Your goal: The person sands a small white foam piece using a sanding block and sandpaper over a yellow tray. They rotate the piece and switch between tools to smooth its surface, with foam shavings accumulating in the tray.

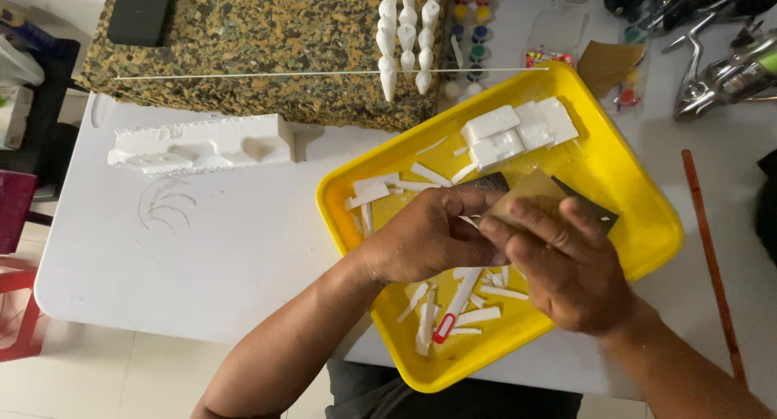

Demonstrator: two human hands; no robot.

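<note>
Both hands working over yellow tray (647, 225). Left hand (425, 237) pinching small white foam piece (469, 221), mostly hidden between fingers. Right hand (566, 265) gripping sandpaper sheet (526, 194), pressing it against piece. Judging by offcuts, shaping looking partly done: many white foam strips (465, 293) lying in tray, several uncut foam blocks (518, 131) waiting at tray's far corner. Small red-handled cutter (443, 328) resting among strips. Finished white shaped pieces (407, 30) standing on speckled foam board (259, 38) beyond.
</note>
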